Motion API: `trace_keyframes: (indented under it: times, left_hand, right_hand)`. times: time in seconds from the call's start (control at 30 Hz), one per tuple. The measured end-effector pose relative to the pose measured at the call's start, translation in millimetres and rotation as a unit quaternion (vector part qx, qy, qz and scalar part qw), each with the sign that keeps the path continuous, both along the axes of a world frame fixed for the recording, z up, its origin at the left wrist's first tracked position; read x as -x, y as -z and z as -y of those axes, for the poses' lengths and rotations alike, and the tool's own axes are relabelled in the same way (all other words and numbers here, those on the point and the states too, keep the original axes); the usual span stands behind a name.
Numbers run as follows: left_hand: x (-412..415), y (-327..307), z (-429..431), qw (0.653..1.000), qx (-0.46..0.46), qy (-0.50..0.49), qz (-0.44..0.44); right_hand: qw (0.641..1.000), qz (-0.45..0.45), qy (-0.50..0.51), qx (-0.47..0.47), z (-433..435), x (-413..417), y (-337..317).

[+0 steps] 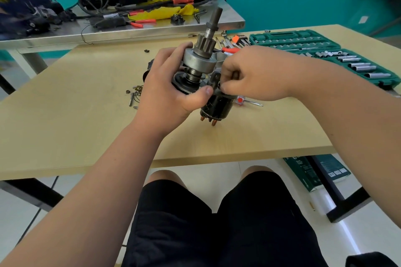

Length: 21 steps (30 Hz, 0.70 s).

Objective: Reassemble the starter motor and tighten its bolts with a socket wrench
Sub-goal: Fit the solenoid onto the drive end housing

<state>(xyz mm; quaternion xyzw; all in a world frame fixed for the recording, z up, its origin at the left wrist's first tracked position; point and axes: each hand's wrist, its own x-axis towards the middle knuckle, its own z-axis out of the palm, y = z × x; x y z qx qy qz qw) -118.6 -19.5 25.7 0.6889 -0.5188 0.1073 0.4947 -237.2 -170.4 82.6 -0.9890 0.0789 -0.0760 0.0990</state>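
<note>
Black shorts [217, 223] and bare knees sit nearest the camera, with both hands holding a starter motor above the table.

Left hand [171, 86] wraps around the starter motor [200, 65], fingers curled behind it and thumb pressed on its front, holding it tilted above the wooden table [76, 104], its shaft pointing up and away. Right hand [249, 73] pinches a small black lever [214, 78] beside the black cylinder [217, 106] with copper studs. Loose bolts [134, 93] lie left of the motor; a green socket set [325, 54] lies open to the right.
</note>
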Motion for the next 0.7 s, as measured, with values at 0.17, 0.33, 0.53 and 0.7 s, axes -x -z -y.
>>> trace_keyframes:
  times: [0.17,0.33,0.53,0.7]
  left_hand:
    - [-0.9,0.2,1.6,1.0,0.001,0.001,0.008]
    - [-1.3,1.3,1.5,1.0,0.002,-0.001,0.004]
    - [-0.8,0.7,2.0,1.0,0.0,-0.006,0.004]
    - [0.4,-0.2,2.6,1.0,-0.004,-0.005,0.007]
  right_hand:
    - [0.999,-0.013,0.005,0.041,-0.5,-5.0,-0.5]
    - [1.0,-0.004,0.007,0.023,2.5,-2.3,-0.4]
    - [1.0,0.001,0.004,0.009,1.5,-0.2,0.3]
    - [0.997,-0.03,0.019,0.064,-6.5,0.6,-3.2]
